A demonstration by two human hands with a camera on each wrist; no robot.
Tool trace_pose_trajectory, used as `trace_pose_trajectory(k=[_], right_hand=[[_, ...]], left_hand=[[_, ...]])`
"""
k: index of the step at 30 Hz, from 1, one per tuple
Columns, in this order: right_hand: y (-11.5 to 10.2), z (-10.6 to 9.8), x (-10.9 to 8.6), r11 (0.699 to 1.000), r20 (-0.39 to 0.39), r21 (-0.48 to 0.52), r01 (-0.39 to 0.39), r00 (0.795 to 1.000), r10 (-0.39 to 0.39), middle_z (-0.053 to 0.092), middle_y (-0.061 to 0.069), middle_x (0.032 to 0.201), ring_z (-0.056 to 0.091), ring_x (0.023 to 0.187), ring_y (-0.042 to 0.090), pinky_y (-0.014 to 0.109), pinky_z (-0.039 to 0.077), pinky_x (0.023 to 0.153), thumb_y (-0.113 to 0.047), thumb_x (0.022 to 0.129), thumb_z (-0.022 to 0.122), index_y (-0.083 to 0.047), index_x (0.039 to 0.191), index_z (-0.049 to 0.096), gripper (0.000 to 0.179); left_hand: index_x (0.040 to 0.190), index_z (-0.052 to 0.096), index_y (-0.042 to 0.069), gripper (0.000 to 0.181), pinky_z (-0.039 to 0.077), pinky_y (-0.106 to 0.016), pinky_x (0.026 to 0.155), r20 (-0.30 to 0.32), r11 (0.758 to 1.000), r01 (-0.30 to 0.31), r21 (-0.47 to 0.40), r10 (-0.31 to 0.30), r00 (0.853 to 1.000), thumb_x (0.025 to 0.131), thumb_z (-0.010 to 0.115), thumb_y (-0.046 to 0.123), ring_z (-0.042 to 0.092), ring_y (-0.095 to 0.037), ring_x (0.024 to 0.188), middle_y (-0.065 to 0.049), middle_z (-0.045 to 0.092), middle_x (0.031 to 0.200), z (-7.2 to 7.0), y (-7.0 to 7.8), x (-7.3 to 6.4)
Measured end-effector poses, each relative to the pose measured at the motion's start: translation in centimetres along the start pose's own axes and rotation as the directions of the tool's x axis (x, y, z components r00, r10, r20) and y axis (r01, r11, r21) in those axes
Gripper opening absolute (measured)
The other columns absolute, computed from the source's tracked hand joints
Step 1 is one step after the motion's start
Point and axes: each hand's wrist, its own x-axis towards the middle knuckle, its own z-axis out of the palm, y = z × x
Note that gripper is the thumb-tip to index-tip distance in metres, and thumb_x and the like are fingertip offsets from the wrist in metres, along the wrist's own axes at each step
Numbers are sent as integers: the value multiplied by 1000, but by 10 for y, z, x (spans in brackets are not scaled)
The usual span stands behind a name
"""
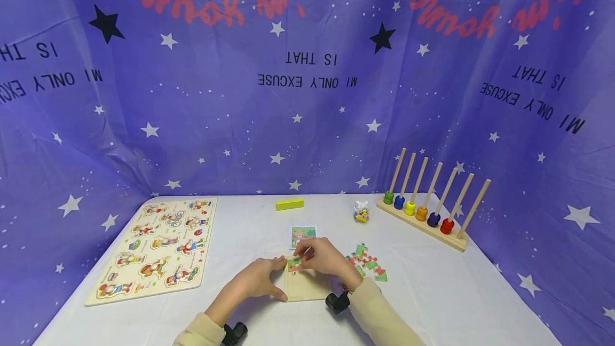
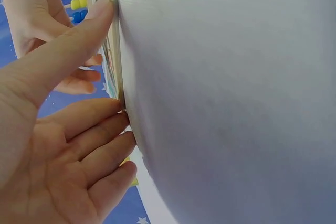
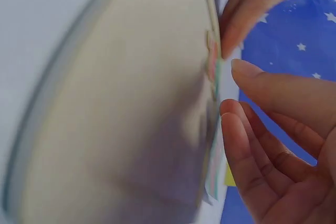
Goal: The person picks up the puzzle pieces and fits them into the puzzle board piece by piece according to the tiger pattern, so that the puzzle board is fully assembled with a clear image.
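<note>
A light wooden puzzle tray (image 1: 309, 290) lies on the table between the two hands. My left hand (image 1: 259, 277) rests along its left edge, the thumb at the near corner and the other fingers straight by the far corner. Over the tray's far part is my right hand (image 1: 325, 257). In the right wrist view its thumb and bent fingers (image 3: 236, 135) stand apart with nothing between them. A green and red puzzle piece (image 1: 294, 265) lies in the tray's far left corner, partly covered by the right hand. Just beyond sits a picture card (image 1: 302, 235).
Loose puzzle pieces (image 1: 370, 265) are heaped right of the tray. A large peg-puzzle board (image 1: 158, 244) lies at left, a bead stacking rack (image 1: 423, 223) at back right. A yellow block (image 1: 290, 205) and small toy figure (image 1: 361, 211) stand farther back.
</note>
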Motion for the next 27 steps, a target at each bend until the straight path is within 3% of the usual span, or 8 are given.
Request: trace_pose_trajectory(k=[17,21,27], right_hand=[[19,-51,-38,998,-81,-60,20,996,-24,69,13,103,66,84,19,26,57,72,-6,84,74,-1,106,69,23],[28,-66,-49,998,-104,-61,-12,995,5,68,17,106,66,87,26,28,57,73,-4,84,73,0,109,67,26],[46,-80,-61,989,-119,-81,-126,986,116,67,16,107,65,88,26,28,55,71,-4,85,72,-1,112,67,28]], left_hand=[[134,51,-5,89,31,-54,109,-1,1000,-5,-27,5,1000,63,87,34,42,-40,131,-20,47,142,2,0,-1],[135,51,-5,89,31,-54,109,2,999,-6,-33,6,1000,63,87,34,42,-40,131,-19,46,142,2,0,-1],[135,51,-5,89,31,-54,109,2,1000,-7,-22,7,1000,63,87,34,42,-40,131,-19,47,142,1,0,-1]])
